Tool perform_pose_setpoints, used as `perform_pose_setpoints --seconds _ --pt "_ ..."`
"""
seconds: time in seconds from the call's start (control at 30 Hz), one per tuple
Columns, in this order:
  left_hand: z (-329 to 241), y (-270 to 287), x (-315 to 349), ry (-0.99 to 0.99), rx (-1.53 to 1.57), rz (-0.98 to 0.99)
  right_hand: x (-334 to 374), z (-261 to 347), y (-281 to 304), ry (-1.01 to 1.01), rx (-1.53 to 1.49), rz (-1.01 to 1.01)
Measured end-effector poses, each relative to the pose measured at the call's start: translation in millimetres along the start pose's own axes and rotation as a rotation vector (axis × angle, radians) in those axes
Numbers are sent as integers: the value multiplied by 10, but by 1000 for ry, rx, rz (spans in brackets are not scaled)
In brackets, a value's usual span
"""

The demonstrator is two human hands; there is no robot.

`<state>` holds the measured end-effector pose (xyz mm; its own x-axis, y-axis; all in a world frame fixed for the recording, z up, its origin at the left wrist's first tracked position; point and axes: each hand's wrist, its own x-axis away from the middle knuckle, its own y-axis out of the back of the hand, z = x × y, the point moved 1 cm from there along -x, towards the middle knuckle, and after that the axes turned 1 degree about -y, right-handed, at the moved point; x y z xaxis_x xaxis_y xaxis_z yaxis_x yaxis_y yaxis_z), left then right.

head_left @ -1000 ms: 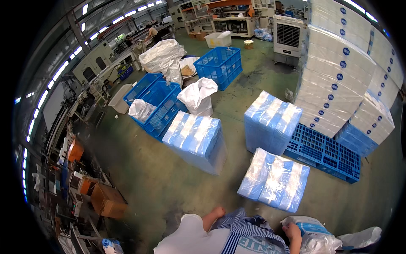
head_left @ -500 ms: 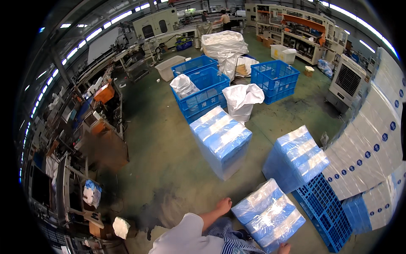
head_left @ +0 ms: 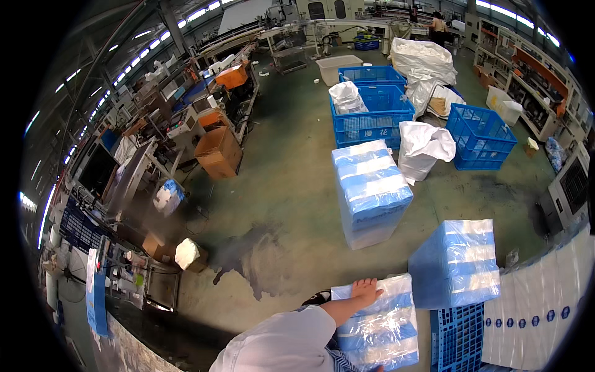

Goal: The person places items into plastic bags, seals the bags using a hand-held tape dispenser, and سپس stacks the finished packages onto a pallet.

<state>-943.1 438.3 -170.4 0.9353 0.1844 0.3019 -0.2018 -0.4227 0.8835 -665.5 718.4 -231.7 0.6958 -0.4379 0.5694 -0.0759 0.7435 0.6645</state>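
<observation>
Close in front of me is a blue-and-white plastic-wrapped bale (head_left: 378,332), its glossy film catching the light. My left hand (head_left: 367,290) lies on the bale's far top edge, fingers spread over the film. Only a sliver of my right hand (head_left: 380,369) shows at the lower picture edge, against the bale's near end; its fingers are hidden. Just right of this bale stands a similar wrapped bale (head_left: 468,263), beside a blue plastic pallet (head_left: 457,338). A third, tall wrapped bale (head_left: 374,198) stands on the floor farther ahead.
Tall stacked wrapped packs (head_left: 536,322) rise at the right. Blue crates (head_left: 374,127), another blue crate (head_left: 482,139) and a white sack (head_left: 424,149) stand beyond the bales. Workbenches and a cardboard box (head_left: 218,152) line the left. A dark stain (head_left: 254,254) marks the floor.
My view has swung left. The left hand has moved from beside the near bale's left corner onto its top. My right hand has mostly dropped out of the picture.
</observation>
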Motion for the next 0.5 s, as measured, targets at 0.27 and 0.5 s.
perform_pose_setpoints --seconds 0.27,0.5 --pt "-43 26 -61 1 -42 -196 -276 625 -212 -6 98 29" --pt "190 219 -535 -45 0 -196 -287 1279 -555 -120 -14 -64"
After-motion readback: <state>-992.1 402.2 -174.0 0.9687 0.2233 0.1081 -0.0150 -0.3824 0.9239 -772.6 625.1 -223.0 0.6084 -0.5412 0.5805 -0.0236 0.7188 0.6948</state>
